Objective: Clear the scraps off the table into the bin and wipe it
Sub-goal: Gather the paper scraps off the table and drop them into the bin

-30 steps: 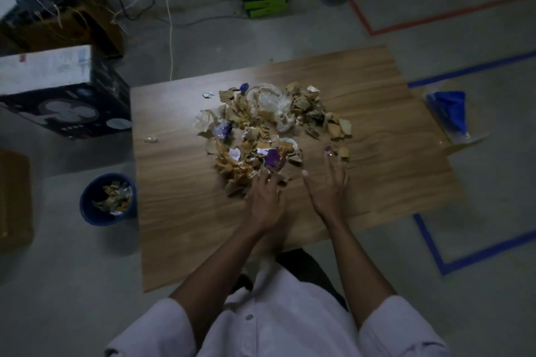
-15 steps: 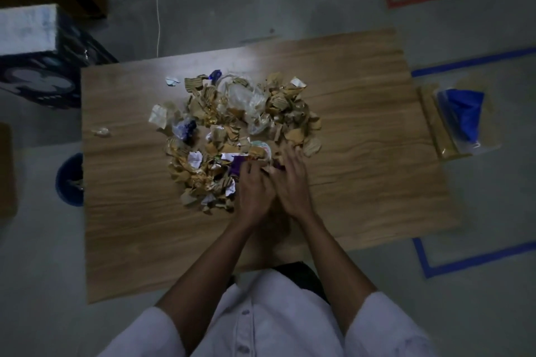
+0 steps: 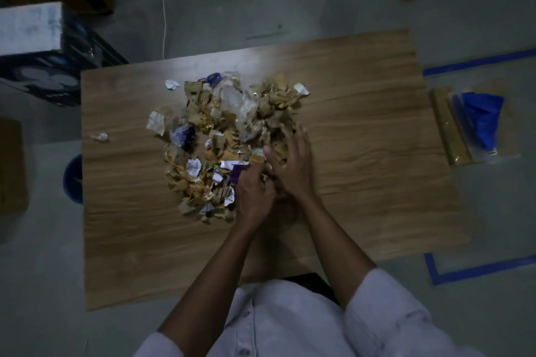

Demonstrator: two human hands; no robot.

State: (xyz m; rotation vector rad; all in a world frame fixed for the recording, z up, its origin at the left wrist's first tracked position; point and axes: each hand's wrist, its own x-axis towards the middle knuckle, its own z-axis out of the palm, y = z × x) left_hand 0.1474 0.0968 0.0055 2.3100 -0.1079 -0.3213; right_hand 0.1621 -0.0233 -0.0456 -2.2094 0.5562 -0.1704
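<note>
Head view: L hand (image 3: 255,194) curled, grasping crumpled tan paper/foil scraps (image 3: 203,104); R hand (image 3: 294,166) flat, ungripped, pressing them, mid wood-grain rectangular table (image 3: 371,182).

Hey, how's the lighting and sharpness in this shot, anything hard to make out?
Head view: dim overall, with a pale brighter patch on the far middle of the table. Head view: the right hand looks slightly soft with motion. Head view: the bin sits in shadow, mostly hidden behind the table's left edge.
</note>
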